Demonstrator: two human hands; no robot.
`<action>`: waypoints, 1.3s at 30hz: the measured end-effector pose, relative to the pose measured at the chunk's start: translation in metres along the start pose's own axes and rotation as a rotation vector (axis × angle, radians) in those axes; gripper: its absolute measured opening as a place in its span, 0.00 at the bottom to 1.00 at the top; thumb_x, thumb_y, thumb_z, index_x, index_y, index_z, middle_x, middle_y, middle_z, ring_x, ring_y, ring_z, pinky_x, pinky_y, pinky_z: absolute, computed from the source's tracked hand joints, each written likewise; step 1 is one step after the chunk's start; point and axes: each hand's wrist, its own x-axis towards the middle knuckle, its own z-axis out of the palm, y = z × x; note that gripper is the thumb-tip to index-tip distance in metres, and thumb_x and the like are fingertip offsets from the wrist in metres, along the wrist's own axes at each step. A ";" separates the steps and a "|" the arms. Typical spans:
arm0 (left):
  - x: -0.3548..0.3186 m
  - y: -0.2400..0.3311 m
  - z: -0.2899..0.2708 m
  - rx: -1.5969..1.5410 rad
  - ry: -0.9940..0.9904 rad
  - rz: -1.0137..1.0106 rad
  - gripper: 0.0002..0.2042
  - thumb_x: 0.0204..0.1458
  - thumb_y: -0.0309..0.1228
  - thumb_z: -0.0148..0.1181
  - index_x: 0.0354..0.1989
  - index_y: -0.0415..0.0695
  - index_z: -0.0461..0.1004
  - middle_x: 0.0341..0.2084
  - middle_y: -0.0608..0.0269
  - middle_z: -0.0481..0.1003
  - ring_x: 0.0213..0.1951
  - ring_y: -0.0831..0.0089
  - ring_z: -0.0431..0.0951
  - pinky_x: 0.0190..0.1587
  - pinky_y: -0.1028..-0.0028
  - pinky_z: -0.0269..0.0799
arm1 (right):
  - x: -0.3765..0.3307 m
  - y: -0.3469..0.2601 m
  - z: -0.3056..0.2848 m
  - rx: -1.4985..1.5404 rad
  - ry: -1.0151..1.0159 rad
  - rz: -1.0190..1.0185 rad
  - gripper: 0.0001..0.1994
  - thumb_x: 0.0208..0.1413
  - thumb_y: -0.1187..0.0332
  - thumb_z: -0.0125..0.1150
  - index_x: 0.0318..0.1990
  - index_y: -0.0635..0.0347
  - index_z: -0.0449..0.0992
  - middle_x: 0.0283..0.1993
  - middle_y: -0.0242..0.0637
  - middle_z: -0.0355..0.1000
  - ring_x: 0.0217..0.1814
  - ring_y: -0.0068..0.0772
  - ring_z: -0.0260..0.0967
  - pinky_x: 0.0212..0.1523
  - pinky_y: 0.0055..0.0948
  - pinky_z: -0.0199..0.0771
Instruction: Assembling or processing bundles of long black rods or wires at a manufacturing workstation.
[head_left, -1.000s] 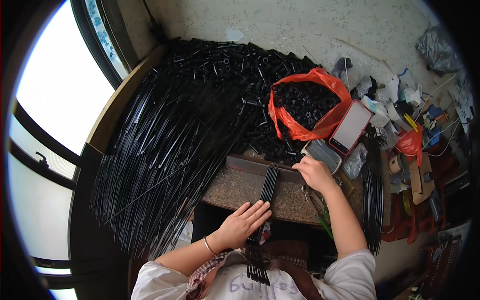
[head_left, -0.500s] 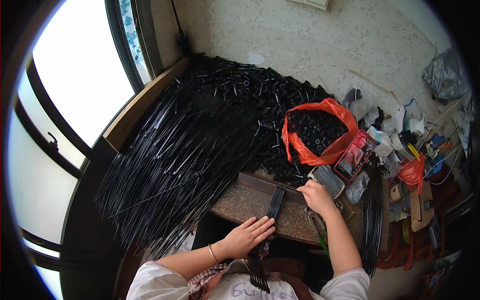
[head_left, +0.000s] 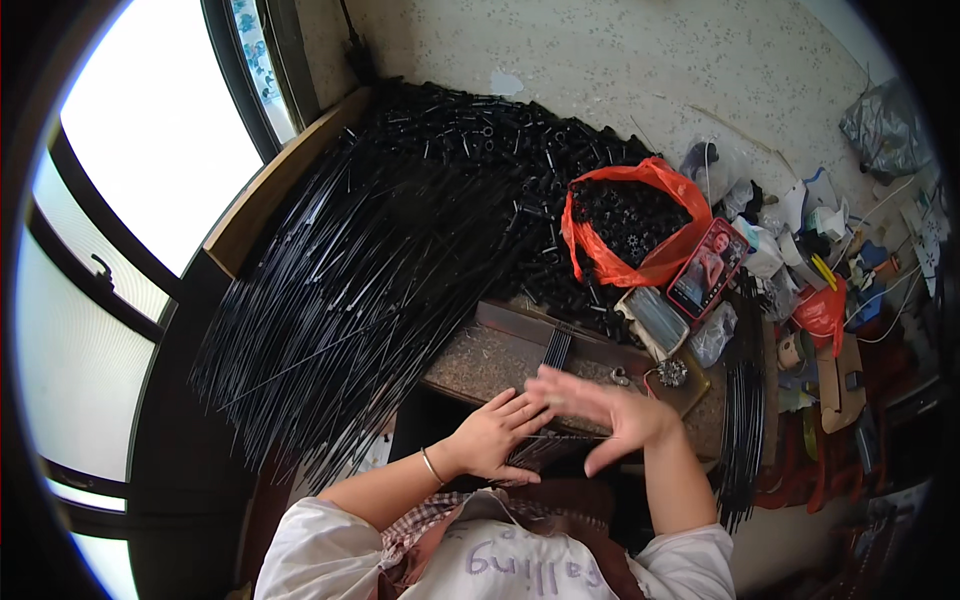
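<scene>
My left hand (head_left: 488, 438) lies palm down at the near edge of the brown worktop (head_left: 480, 363), fingers outstretched and thumb apart. My right hand (head_left: 622, 408) hovers beside it, slightly blurred, fingers extended and thumb spread. Its fingertips cross over or meet those of the left hand; I cannot tell which. A narrow row of thin black rods (head_left: 557, 349) runs from the dark metal bar (head_left: 515, 322) toward me and passes under my hands. More thin dark lines show between the hands, partly hidden. Neither hand visibly grips anything.
A big heap of long black rods (head_left: 340, 290) covers the left, with black tubular pieces (head_left: 480, 135) behind. An orange bag (head_left: 640, 270) holds small black parts. A red-cased phone (head_left: 708, 270), a clear box (head_left: 655, 320) and another rod bundle (head_left: 742, 430) are on the right.
My right hand has left the far end of the rod row and come nearer and left, its pinch now spread. The rod ends over my shirt no longer show. The view has shifted slightly.
</scene>
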 end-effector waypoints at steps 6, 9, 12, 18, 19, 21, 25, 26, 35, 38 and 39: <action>-0.014 0.034 0.002 0.008 0.042 0.061 0.37 0.30 0.56 0.49 0.46 0.41 0.56 0.50 0.49 0.48 0.53 0.57 0.46 0.51 0.61 0.43 | -0.019 0.015 0.123 -0.389 0.691 -0.298 0.16 0.49 0.64 0.41 0.38 0.70 0.62 0.30 0.44 0.67 0.33 0.35 0.66 0.39 0.28 0.63; -0.024 0.064 -0.005 0.093 0.056 0.074 0.36 0.31 0.57 0.47 0.44 0.39 0.59 0.49 0.47 0.50 0.53 0.57 0.47 0.51 0.61 0.43 | -0.039 -0.009 0.162 -0.382 0.835 -0.514 0.15 0.51 0.64 0.39 0.29 0.72 0.62 0.24 0.46 0.65 0.28 0.36 0.65 0.35 0.36 0.65; -0.021 0.099 -0.032 0.166 0.166 0.041 0.23 0.30 0.43 0.56 0.34 0.41 0.64 0.39 0.56 0.63 0.49 0.60 0.55 0.50 0.61 0.47 | -0.066 -0.055 0.196 -0.529 0.847 -0.721 0.16 0.49 0.57 0.40 0.27 0.64 0.58 0.15 0.38 0.61 0.17 0.31 0.61 0.22 0.33 0.68; -0.017 0.133 -0.054 -0.470 0.130 0.221 0.12 0.30 0.25 0.55 0.28 0.41 0.66 0.20 0.56 0.66 0.25 0.62 0.68 0.30 0.70 0.63 | -0.096 -0.084 0.226 -0.442 0.868 -1.160 0.15 0.50 0.56 0.36 0.33 0.61 0.55 0.19 0.31 0.58 0.18 0.22 0.55 0.22 0.24 0.62; -0.016 0.134 -0.055 -0.526 0.168 0.251 0.09 0.33 0.25 0.54 0.27 0.41 0.66 0.18 0.56 0.65 0.23 0.63 0.68 0.26 0.71 0.62 | -0.094 -0.080 0.221 -0.485 0.925 -1.133 0.18 0.50 0.55 0.36 0.36 0.63 0.55 0.21 0.33 0.60 0.21 0.24 0.59 0.26 0.27 0.64; -0.015 0.133 -0.064 -0.567 0.247 0.077 0.07 0.36 0.26 0.53 0.25 0.40 0.66 0.16 0.58 0.64 0.21 0.66 0.67 0.24 0.73 0.62 | -0.068 -0.059 0.207 -0.709 1.262 -0.877 0.26 0.49 0.54 0.35 0.47 0.69 0.48 0.38 0.47 0.63 0.41 0.42 0.61 0.43 0.34 0.61; 0.008 0.143 -0.078 -1.180 0.854 -0.384 0.12 0.48 0.34 0.43 0.18 0.41 0.63 0.12 0.71 0.60 0.16 0.81 0.56 0.20 0.80 0.54 | -0.032 0.034 0.190 0.074 0.642 0.089 0.24 0.49 0.54 0.38 0.46 0.66 0.56 0.42 0.45 0.61 0.41 0.36 0.62 0.44 0.26 0.58; 0.016 0.148 -0.079 -1.382 0.993 -0.356 0.12 0.48 0.36 0.42 0.18 0.42 0.61 0.12 0.70 0.58 0.17 0.80 0.56 0.22 0.80 0.55 | -0.024 0.031 0.188 0.485 0.678 0.104 0.28 0.48 0.49 0.35 0.47 0.67 0.54 0.44 0.45 0.60 0.42 0.34 0.61 0.43 0.26 0.59; 0.021 0.176 -0.017 -2.164 0.207 -0.276 0.25 0.47 0.47 0.35 0.48 0.41 0.51 0.36 0.55 0.65 0.42 0.67 0.63 0.46 0.70 0.56 | -0.052 -0.074 0.110 0.460 1.582 -0.929 0.15 0.50 0.58 0.37 0.32 0.61 0.61 0.21 0.32 0.61 0.24 0.25 0.60 0.30 0.29 0.64; 0.016 0.168 -0.050 -1.649 0.034 -0.058 0.24 0.43 0.44 0.45 0.43 0.36 0.59 0.31 0.55 0.68 0.36 0.66 0.68 0.40 0.73 0.61 | -0.057 -0.074 0.105 0.060 1.258 -0.954 0.13 0.51 0.59 0.37 0.34 0.61 0.61 0.18 0.33 0.60 0.19 0.24 0.58 0.25 0.27 0.64; 0.022 0.165 -0.068 -1.224 0.082 0.103 0.23 0.42 0.42 0.49 0.39 0.35 0.63 0.28 0.55 0.69 0.32 0.66 0.70 0.37 0.75 0.62 | -0.058 -0.068 0.102 -0.103 1.088 -0.956 0.13 0.51 0.60 0.37 0.34 0.62 0.60 0.16 0.33 0.59 0.17 0.24 0.58 0.23 0.27 0.64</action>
